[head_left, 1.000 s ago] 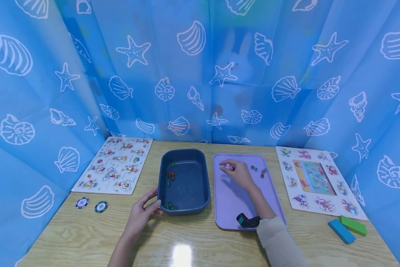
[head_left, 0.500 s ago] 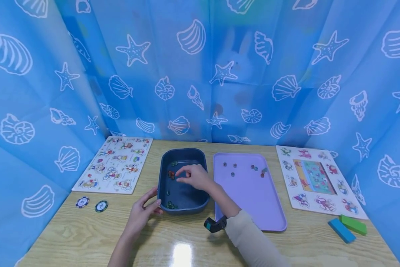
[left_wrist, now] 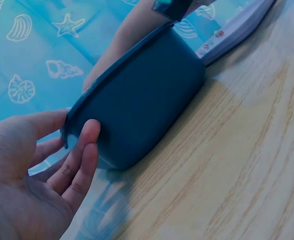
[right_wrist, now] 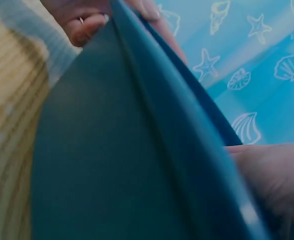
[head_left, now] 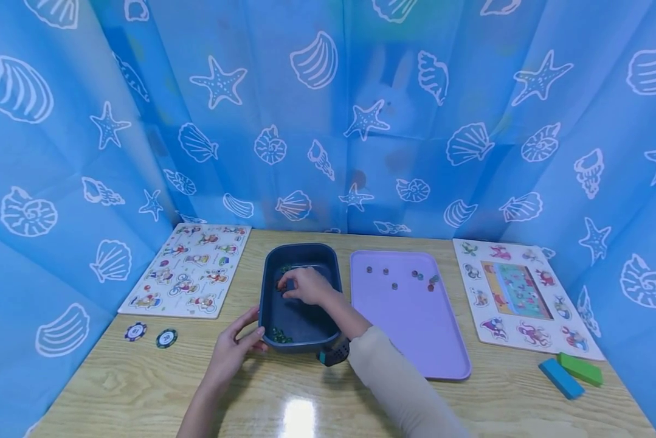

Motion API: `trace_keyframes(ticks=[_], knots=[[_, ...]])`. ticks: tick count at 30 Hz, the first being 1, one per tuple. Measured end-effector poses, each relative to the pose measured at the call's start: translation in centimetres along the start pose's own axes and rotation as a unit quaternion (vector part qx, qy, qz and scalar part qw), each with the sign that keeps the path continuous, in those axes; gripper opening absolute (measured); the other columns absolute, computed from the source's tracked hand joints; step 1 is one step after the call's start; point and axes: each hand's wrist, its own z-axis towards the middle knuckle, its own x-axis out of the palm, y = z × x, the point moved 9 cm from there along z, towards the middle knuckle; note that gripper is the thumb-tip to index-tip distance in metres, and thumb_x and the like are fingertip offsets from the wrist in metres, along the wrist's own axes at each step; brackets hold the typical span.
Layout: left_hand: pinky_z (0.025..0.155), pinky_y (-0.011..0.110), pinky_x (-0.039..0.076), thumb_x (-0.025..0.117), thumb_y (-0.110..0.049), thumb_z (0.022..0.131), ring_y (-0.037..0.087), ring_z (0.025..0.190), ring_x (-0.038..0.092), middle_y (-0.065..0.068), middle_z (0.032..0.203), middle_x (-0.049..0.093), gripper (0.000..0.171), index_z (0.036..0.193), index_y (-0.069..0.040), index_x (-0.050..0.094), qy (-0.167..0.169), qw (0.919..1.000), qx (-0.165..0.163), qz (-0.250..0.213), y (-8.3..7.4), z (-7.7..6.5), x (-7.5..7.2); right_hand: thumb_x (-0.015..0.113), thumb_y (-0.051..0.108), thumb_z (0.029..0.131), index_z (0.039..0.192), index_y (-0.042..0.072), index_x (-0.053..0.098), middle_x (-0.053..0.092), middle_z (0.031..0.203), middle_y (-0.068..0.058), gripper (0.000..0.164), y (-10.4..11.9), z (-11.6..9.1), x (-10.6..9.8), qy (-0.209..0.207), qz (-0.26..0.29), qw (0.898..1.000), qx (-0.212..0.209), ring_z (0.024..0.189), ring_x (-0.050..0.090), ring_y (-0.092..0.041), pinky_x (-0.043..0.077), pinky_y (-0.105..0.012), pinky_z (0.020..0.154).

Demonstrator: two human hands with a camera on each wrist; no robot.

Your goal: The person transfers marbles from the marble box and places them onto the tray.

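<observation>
White glare on table [head_left: 298, 420]; right wrist view dim, blurred.

Right hand [head_left: 307, 286], grip obscured by the dark blue bin [head_left: 297, 348] in right wrist view, any held item undetermined, reddish pieces [head_left: 279, 285] partly covered, small pieces [head_left: 394, 286] on purple tray [head_left: 415, 334] too minute to identify, beige sleeve [head_left: 399, 383] cropped at head view's lower edge.

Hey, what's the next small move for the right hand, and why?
Probably pinch one of the reddish beads: the right hand is in the dark bin beside them, contact unclear, while the left hand holds its near left corner.
</observation>
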Motion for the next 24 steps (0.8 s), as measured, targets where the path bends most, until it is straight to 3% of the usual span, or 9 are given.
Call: trace_keyframes(ticks=[6, 12, 24], knots=[[0.068, 0.034, 0.056, 0.061, -0.019, 0.085, 0.018, 0.067, 0.063, 0.015, 0.128, 0.045, 0.049, 0.131, -0.013, 0.045, -0.003, 1.0, -0.002, 0.006, 0.1, 0.0, -0.1, 0.066, 0.027, 0.081, 0.098, 0.024, 0.068, 0.063, 0.097, 0.007, 0.017, -0.5, 0.8, 0.6, 0.015, -0.025, 0.999, 0.015, 0.079, 0.053, -0.009, 0.047, -0.022, 0.067], [0.068, 0.033, 0.056, 0.061, -0.018, 0.085, 0.017, 0.068, 0.063, 0.015, 0.128, 0.044, 0.05, 0.132, -0.012, 0.043, 0.001, 1.0, 0.001, 0.007, -0.2, 0.0, 0.0, 0.066, 0.026, 0.082, 0.097, 0.027, 0.068, 0.062, 0.108, 0.007, 0.016, -1.0, 1.0, 1.1, 0.03, -0.049, 0.998, 0.038, 0.099, 0.055, -0.013, 0.048, -0.03, 0.084], [0.068, 0.031, 0.056, 0.06, -0.015, 0.086, 0.017, 0.067, 0.063, 0.016, 0.129, 0.044, 0.049, 0.132, -0.011, 0.044, -0.001, 1.0, -0.005, -0.003, -0.2, -0.1, 0.1, 0.064, 0.026, 0.083, 0.093, 0.028, 0.068, 0.063, 0.106, 0.007, 0.011, -1.6, 0.7, 0.9, 0.034, -0.066, 0.995, 0.069, 0.098, 0.054, -0.014, 0.047, -0.029, 0.084]])
